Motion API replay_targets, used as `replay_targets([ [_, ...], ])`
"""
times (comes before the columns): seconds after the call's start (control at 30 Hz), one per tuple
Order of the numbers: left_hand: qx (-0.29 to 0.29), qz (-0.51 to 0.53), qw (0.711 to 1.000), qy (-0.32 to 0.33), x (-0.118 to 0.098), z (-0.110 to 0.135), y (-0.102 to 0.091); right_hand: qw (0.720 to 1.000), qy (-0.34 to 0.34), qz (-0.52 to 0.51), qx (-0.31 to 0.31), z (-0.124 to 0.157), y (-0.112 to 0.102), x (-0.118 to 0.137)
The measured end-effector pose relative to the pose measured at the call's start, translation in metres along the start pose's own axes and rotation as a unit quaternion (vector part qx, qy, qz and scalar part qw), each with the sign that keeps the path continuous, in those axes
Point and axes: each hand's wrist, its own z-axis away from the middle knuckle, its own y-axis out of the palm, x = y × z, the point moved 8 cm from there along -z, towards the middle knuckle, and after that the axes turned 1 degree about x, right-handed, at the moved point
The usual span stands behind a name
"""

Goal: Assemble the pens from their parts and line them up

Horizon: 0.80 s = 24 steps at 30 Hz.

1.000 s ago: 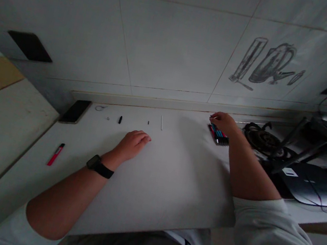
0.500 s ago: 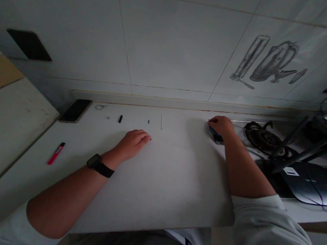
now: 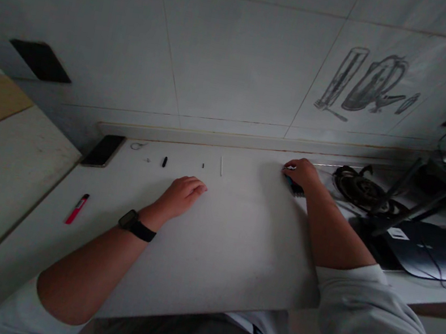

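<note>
My left hand (image 3: pixel 184 195) rests on the white tabletop (image 3: pixel 208 251), its fingers curled together and nothing seen in them. Just beyond it lie a thin white stick (image 3: pixel 221 166), a tiny black piece (image 3: pixel 203 166) and a small black cylinder (image 3: pixel 164 162). My right hand (image 3: pixel 302 172) is closed in a pinch at the far right, over a small dark and blue object (image 3: pixel 294 188) that it partly hides. Something small and white (image 3: pixel 290 168) shows at its fingertips; its kind is too small to tell.
A phone (image 3: pixel 104 150), a thin ring (image 3: pixel 137 146), a tiny metal bit (image 3: pixel 148 160) and a red lighter-like stick (image 3: pixel 77 209) lie at the left. Along the right stand a stove burner (image 3: pixel 363 189) and a dark flat panel (image 3: pixel 436 251) with a cable. A tiled wall closes the back.
A small white thing now shows at my right fingertips, where a darker tip showed before. That hand has barely shifted, and my left hand stays still.
</note>
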Motion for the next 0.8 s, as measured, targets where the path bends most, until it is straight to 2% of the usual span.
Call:
replay_targets([
  [0.27,-0.003,0.001,1.000,0.002,-0.002,0.001,-0.002,1.000,0.000,-0.016,-0.003,0.003,-0.005,0.006],
  [0.33,-0.004,0.002,1.000,0.005,-0.003,0.001,-0.002,0.999,0.000,-0.036,-0.036,0.005,-0.015,0.010],
  [0.4,-0.004,0.002,1.000,0.007,-0.004,0.001,-0.002,0.994,-0.013,-0.055,-0.096,0.007,-0.032,0.020],
  [0.5,-0.006,-0.003,1.000,0.008,-0.006,0.001,-0.003,0.973,-0.055,-0.100,-0.203,0.017,-0.065,0.045],
  [0.6,-0.011,-0.007,1.000,0.008,-0.006,0.001,-0.003,0.948,-0.096,-0.165,-0.256,0.030,-0.090,0.077],
  [0.7,-0.013,-0.008,1.000,0.011,-0.005,0.000,-0.001,0.936,-0.137,-0.216,-0.241,0.044,-0.097,0.114],
  [0.8,-0.010,-0.013,1.000,0.010,-0.003,0.000,0.001,0.932,-0.172,-0.253,-0.195,0.059,-0.084,0.151],
])
